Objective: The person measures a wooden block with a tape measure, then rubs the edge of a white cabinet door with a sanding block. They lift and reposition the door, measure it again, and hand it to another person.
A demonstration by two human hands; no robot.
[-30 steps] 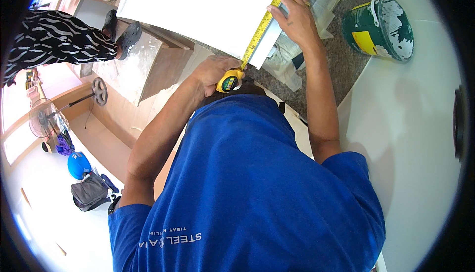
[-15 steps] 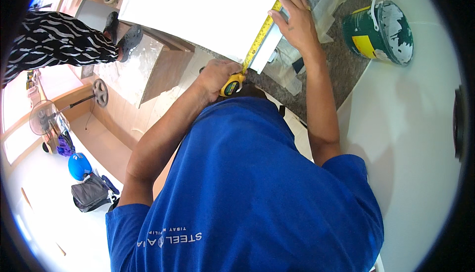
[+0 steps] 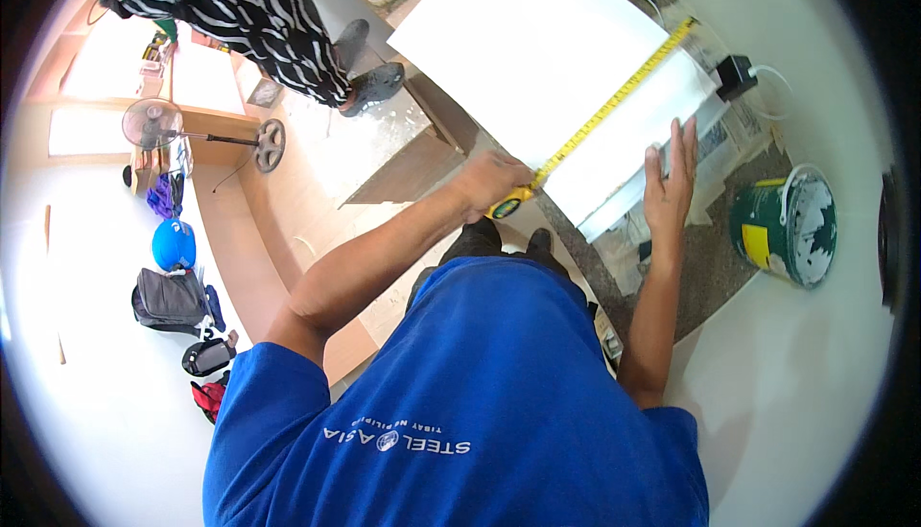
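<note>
My left hand (image 3: 487,184) is closed around the yellow case of a tape measure (image 3: 508,206) at the near corner of a large white sheet (image 3: 518,57). From it the yellow tape blade (image 3: 614,105) runs out across the sheet, slanting away to the far right corner. My right hand (image 3: 669,187) has its fingers stretched out and holds nothing. It is beside the sheet's right edge, off the blade; whether it touches the edge I cannot tell.
A green paint bucket (image 3: 763,230) with white smears stands at the right wall. Near the sheet's far right corner sits a black box (image 3: 736,77) with a white cable. Someone in patterned trousers (image 3: 254,19) stands far left, above a wooden block (image 3: 403,158). A fan (image 3: 153,126) is further left.
My right hand has come off the tape blade to the sheet's right side. The view has shifted, showing more of the sheet and the whole blade. My left hand still grips the tape measure.
</note>
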